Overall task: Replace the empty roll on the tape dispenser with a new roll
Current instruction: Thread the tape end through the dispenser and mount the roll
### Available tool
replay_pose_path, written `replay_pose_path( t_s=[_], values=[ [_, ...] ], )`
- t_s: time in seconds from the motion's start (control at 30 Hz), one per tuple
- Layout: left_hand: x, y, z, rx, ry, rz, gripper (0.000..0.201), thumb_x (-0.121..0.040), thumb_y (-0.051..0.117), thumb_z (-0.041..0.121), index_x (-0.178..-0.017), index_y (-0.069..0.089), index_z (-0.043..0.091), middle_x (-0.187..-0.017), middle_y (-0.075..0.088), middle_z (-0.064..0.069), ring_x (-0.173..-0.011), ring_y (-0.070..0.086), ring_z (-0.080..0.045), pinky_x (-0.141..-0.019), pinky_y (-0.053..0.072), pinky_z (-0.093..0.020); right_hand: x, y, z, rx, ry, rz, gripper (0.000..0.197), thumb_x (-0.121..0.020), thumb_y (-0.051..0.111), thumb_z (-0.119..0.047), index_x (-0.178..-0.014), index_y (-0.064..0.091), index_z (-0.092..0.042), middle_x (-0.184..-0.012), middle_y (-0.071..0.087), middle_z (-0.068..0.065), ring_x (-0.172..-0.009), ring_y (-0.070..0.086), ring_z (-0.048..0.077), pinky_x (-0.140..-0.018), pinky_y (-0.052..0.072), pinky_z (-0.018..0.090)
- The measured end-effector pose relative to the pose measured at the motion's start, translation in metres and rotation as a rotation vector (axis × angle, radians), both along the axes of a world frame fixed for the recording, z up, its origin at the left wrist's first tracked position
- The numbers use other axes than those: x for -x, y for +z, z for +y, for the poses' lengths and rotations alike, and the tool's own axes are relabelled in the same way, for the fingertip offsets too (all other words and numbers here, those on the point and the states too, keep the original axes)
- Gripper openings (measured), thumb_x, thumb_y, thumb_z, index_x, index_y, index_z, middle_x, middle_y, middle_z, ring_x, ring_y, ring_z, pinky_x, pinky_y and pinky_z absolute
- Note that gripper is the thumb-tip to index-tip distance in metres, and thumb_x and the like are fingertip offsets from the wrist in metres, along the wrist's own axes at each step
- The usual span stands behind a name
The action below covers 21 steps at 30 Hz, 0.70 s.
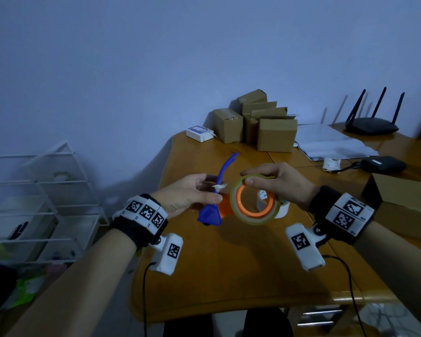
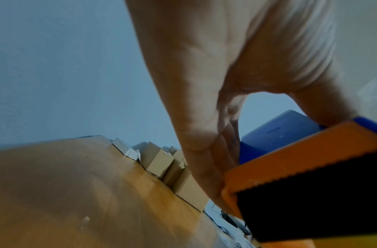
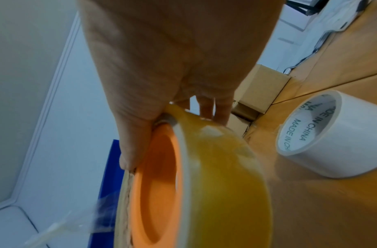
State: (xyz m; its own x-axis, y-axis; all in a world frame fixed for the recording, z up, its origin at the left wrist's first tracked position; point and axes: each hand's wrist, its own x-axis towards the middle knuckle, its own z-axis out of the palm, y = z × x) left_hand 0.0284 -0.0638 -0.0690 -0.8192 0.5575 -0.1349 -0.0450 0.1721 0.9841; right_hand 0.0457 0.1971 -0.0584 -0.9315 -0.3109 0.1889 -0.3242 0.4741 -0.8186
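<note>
Two hands were in view, the left hand (image 1: 190,195) and the right hand (image 1: 277,181). One orange-and-blue plastic tape dispenser (image 1: 214,210) sat within the left fingers. Two rolls showed: one clear yellowish tape roll (image 1: 252,218) under the right fingertips and one empty white cardboard core (image 3: 340,134) just beyond them. Past both hands' fingertips stood about five brown cardboard boxes (image 1: 276,135) and one black router (image 1: 371,125) with three antennas.

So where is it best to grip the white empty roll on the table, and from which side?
Probably from above, across the empty roll's outer wall with thumb and fingers. It lies on its side on the table, its open core facing sideways, so the curved top is free.
</note>
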Motion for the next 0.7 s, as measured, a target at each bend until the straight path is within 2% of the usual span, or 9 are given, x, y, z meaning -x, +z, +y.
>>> replay_pose_path(
  t_s=[0.07,0.13,0.23,0.3,0.37,0.47,0.53,0.6,0.7],
  values=[
    [0.000,-0.001,0.000,-0.006,-0.003,-0.003,0.064,-0.075,0.079,0.012,-0.134,0.054,0.010,-0.130,0.063,-0.015,-0.121,0.061,-0.029,-0.105,0.047,-0.049,-0.001,0.001,-0.001,0.061,0.031,-0.066,0.028,-0.088,0.068,-0.033,-0.114,0.071,-0.025,-0.100,0.075,-0.012,-0.087,0.070,0.002,-0.074,0.053,0.016],
    [0.000,-0.002,0.000,-0.011,-0.001,-0.010,0.063,-0.075,0.079,0.011,-0.133,0.054,0.010,-0.131,0.062,-0.016,-0.121,0.060,-0.029,-0.104,0.047,-0.048,-0.004,0.001,-0.001,0.088,0.056,-0.106,0.031,-0.090,0.065,-0.032,-0.118,0.069,-0.021,-0.096,0.076,-0.005,-0.083,0.072,0.010,-0.072,0.056,0.020],
    [-0.002,-0.003,0.000,-0.028,0.002,-0.023,0.062,-0.077,0.078,0.009,-0.133,0.053,0.012,-0.130,0.062,-0.016,-0.119,0.062,-0.028,-0.103,0.049,-0.045,-0.006,0.000,-0.002,0.094,0.050,-0.110,0.029,-0.091,0.062,-0.034,-0.116,0.070,-0.021,-0.088,0.075,-0.005,-0.070,0.070,0.005,-0.062,0.052,0.015],
    [-0.004,-0.003,0.001,-0.044,-0.002,-0.015,0.061,-0.079,0.077,0.009,-0.133,0.052,0.020,-0.130,0.063,-0.014,-0.118,0.063,-0.027,-0.103,0.049,-0.045,-0.006,-0.003,-0.002,0.141,0.028,-0.112,0.028,-0.091,0.063,-0.032,-0.114,0.072,-0.017,-0.088,0.076,-0.002,-0.064,0.067,0.003,-0.059,0.050,0.014],
    [-0.004,-0.002,0.002,-0.031,-0.010,0.026,0.066,-0.078,0.077,0.011,-0.133,0.049,0.034,-0.132,0.060,-0.009,-0.117,0.063,-0.025,-0.099,0.052,-0.044,-0.004,-0.006,-0.004,0.164,-0.004,-0.111,0.028,-0.091,0.064,-0.032,-0.112,0.073,-0.016,-0.091,0.076,0.003,-0.064,0.066,0.004,-0.058,0.050,0.015],
    [-0.005,0.002,0.004,0.069,-0.058,0.160,0.077,-0.082,0.077,0.017,-0.141,0.038,0.048,-0.142,0.047,0.007,-0.124,0.055,-0.011,-0.094,0.052,-0.030,-0.001,-0.011,-0.006,0.135,-0.062,-0.083,0.023,-0.089,0.067,-0.035,-0.103,0.076,-0.019,-0.096,0.076,0.001,-0.072,0.067,0.008,-0.064,0.052,0.018],
    [-0.006,0.006,0.006,0.107,-0.056,0.232,0.071,-0.083,0.076,0.024,-0.140,0.041,0.049,-0.146,0.041,0.012,-0.129,0.046,-0.006,-0.097,0.045,-0.028,-0.001,-0.015,-0.006,0.118,-0.096,-0.056,0.021,-0.088,0.067,-0.038,-0.098,0.077,-0.023,-0.091,0.075,-0.003,-0.073,0.063,0.008,-0.065,0.050,0.020],
    [-0.007,0.009,0.008,0.095,-0.036,0.270,0.058,-0.083,0.074,0.027,-0.134,0.052,0.044,-0.147,0.042,0.011,-0.132,0.043,-0.008,-0.100,0.044,-0.031,-0.001,-0.017,-0.007,0.153,-0.130,-0.052,0.021,-0.090,0.065,-0.038,-0.096,0.077,-0.021,-0.083,0.072,-0.005,-0.066,0.058,0.003,-0.059,0.047,0.018],
    [-0.008,0.007,0.012,0.071,-0.026,0.288,0.054,-0.086,0.071,0.023,-0.135,0.053,0.038,-0.146,0.045,0.009,-0.129,0.048,-0.010,-0.093,0.052,-0.027,0.000,-0.019,-0.008,0.221,-0.166,-0.050,0.024,-0.090,0.065,-0.037,-0.098,0.076,-0.018,-0.075,0.068,-0.005,-0.060,0.055,0.003,-0.054,0.045,0.019]
  ],
)
